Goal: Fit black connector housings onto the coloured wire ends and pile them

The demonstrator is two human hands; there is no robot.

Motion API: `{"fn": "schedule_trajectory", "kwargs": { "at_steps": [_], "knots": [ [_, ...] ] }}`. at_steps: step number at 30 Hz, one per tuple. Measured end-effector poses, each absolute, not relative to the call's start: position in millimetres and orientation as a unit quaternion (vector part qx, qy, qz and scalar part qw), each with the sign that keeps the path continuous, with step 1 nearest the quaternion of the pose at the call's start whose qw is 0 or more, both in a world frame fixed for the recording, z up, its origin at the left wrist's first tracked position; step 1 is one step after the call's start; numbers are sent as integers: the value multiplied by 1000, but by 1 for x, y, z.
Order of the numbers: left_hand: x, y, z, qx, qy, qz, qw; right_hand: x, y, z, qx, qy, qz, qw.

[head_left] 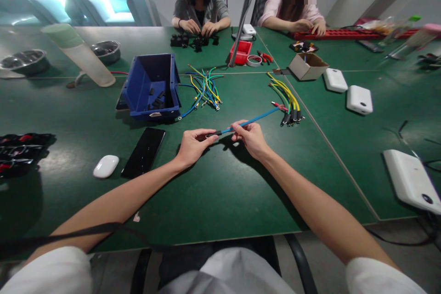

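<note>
1. Hands working over the green counter (220,202), in front of the blue bin (151,85): both are gripping one blue wire (255,120).
2. Left hand (193,146) is pinching the wire's near end between thumb and fingertips, right at a black sleeve (214,133) sitting on that end.
3. Right hand (251,138) is pinching the same wire just beside the left hand, fingers closed on it; the rest of the wire is running up and away, toward the right of the bin.
4. Far tip of the blue wire is ending next to a bundle of yellow and green wires (287,101), lying to the right of the bin, with black sleeves on the near ends.
5. Loose pile of mixed wires (205,89), blue, yellow and green, is lying just beside the bin's right wall.
6. Bin is tipping on its side, its opening facing the camera, with small black parts lying inside.
7. Black phone (144,151) is lying in front of the bin; white mouse (105,166) is sitting left of the phone.
8. Red tray (241,51) and cardboard box (308,65) are sitting behind and to the right of the bin.
9. Two other people are sitting at the far side beyond the bin, their hands busy with small parts.
</note>
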State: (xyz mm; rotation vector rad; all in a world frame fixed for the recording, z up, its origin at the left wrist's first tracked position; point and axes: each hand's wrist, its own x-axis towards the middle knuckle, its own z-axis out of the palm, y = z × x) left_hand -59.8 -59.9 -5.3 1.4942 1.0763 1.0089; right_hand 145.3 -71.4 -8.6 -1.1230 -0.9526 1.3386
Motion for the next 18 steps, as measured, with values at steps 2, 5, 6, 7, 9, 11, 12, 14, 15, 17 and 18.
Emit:
{"fn": "schedule_trajectory", "kwargs": {
  "at_steps": [2, 5, 6, 7, 9, 11, 12, 14, 15, 17, 18],
  "knots": [
    [-60, -60, -6, 613, 445, 415, 505, 146, -71, -8, -471, -398, 565, 549],
    [-61, -59, -8, 614, 440, 413, 508, 147, -71, -9, -474, -399, 561, 549],
    [-61, -59, -9, 617, 438, 414, 507, 147, -71, -9, -477, -400, 559, 548],
    [-61, -59, -9, 620, 436, 415, 504, 147, -71, -9, -480, -402, 557, 546],
    [-62, -59, -10, 625, 433, 415, 500, 147, -70, -10, -486, -404, 552, 544],
    [-62, -59, -9, 629, 432, 413, 497, 147, -70, -10, -490, -406, 549, 542],
    [-62, -59, -9, 632, 433, 410, 495, 147, -70, -10, -492, -406, 548, 542],
    [-62, -60, -7, 641, 434, 403, 489, 146, -70, -9, -496, -407, 546, 539],
    [-62, -60, -7, 644, 434, 400, 486, 146, -70, -9, -497, -408, 547, 536],
    [-61, -60, -6, 647, 436, 395, 485, 146, -70, -8, -497, -413, 549, 531],
    [-61, -60, -5, 646, 436, 394, 486, 146, -70, -8, -495, -415, 550, 530]
  ]
}}
